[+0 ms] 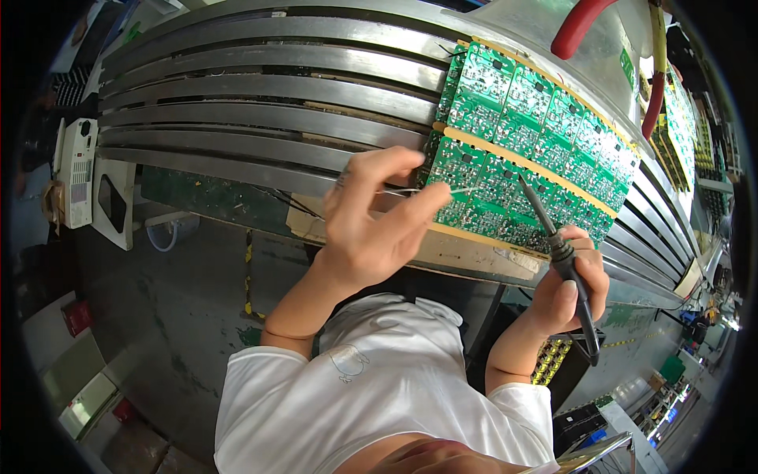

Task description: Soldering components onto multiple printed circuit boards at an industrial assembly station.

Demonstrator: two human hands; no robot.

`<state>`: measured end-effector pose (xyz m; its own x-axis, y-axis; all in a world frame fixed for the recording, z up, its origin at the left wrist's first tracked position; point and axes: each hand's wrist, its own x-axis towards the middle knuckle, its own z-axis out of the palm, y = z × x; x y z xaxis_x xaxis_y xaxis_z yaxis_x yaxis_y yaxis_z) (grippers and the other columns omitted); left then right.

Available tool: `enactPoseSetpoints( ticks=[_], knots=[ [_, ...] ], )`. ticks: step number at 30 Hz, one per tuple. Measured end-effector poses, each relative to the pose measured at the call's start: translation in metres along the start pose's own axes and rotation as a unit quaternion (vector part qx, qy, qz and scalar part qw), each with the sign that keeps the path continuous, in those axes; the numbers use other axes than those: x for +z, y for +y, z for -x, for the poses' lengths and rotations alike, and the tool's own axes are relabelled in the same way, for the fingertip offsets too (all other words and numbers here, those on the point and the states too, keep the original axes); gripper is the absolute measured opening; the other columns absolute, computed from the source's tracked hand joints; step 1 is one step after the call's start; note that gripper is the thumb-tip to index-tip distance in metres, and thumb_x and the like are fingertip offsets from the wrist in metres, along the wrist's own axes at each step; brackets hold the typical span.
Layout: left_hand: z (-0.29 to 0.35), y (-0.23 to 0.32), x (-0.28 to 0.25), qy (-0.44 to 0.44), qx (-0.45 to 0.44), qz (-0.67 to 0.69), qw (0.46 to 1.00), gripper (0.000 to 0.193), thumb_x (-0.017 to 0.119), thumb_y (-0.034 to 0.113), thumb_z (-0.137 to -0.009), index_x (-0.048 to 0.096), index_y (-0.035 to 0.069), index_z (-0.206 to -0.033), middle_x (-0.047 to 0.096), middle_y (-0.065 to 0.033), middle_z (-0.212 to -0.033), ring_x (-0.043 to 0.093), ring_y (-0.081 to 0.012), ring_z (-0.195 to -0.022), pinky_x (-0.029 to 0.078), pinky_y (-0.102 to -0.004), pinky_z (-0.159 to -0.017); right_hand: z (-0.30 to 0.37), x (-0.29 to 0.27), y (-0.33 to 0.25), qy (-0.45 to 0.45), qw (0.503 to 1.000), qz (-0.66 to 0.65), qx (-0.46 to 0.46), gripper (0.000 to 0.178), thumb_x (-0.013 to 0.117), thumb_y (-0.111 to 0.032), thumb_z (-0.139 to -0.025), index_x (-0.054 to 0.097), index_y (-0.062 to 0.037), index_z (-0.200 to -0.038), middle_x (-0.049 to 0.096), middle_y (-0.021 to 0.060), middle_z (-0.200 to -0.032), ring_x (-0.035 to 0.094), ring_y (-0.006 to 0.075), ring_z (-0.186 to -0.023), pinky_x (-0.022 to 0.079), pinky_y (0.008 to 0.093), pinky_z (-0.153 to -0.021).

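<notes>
My left hand [367, 229] is closed in a pinch on a thin strand of solder wire [467, 189], whose free end reaches over the near panel of green circuit boards [497, 207]. A soldering iron [585, 312] with a dark handle is gripped in my right hand [583, 276]. Its tip points up and left, at or just above the same panel; contact cannot be made out. A second green panel [493, 83] lies beyond, beside the first. Both are dense with small parts and have tan edge strips.
Long metal rails [276, 85] run across the bench under the panels. Thick red handles [580, 30] hang at the upper right, near more stacked boards [681, 130]. A white case [81, 174] stands far left. Brown board [466, 257] lines the near bench edge.
</notes>
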<state>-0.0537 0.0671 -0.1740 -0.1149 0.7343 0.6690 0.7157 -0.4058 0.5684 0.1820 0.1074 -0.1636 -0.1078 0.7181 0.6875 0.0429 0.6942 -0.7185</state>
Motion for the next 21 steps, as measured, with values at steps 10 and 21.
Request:
enactPoseSetpoints(
  ticks=[10, 21],
  knots=[
    [0.004, -0.011, 0.006, 0.069, -0.002, -0.017, 0.997, 0.024, 0.075, -0.006, -0.071, 0.070, 0.006, -0.092, 0.052, 0.0003, -0.073, 0.041, -0.0152, -0.059, 0.040, -0.0274, -0.056, -0.005, 0.025, -0.017, -0.068, 0.994, 0.077, -0.024, 0.014, 0.069, -0.019, -0.083, 0.068, -0.0082, -0.090, 0.055, 0.0048, -0.074, 0.049, 0.0208, -0.069, 0.052, 0.0456, -0.081],
    [0.006, -0.012, 0.008, 0.074, 0.013, -0.018, 0.997, 0.024, 0.074, -0.005, -0.071, 0.069, 0.007, -0.092, 0.050, 0.0015, -0.071, 0.041, -0.0155, -0.058, 0.039, -0.0296, -0.059, -0.002, 0.034, -0.022, -0.099, 0.988, 0.120, -0.014, 0.010, 0.070, -0.013, -0.075, 0.072, -0.0111, -0.084, 0.056, 0.0041, -0.075, 0.049, 0.0205, -0.068, 0.051, 0.0448, -0.079]
  ],
)
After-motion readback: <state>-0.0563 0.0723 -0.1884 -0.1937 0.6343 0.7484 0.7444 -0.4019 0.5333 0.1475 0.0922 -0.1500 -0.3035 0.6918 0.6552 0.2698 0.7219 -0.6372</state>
